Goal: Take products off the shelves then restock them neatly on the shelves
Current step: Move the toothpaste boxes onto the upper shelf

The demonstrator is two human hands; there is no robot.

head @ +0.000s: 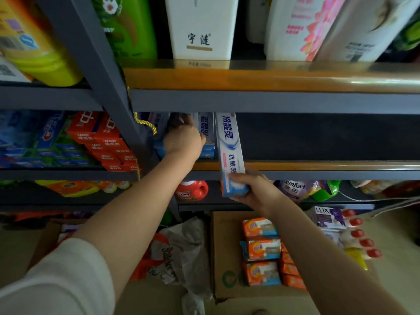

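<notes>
Right hand: the right hand [254, 189] grips the near end of a toothpaste box [230, 153], fingers curled round it, the far end reaching onto the middle shelf [318, 166].
Left hand: the left hand [184, 139] reaches among the standing boxes [205, 135] at the shelf's left end; fingers partly hidden, so I cannot tell its grip.
Progress: a few boxes stand upright; most of this shelf to their right is dark and unfilled.
Left to do: probably seat this box beside the row, then go on restocking.
</notes>
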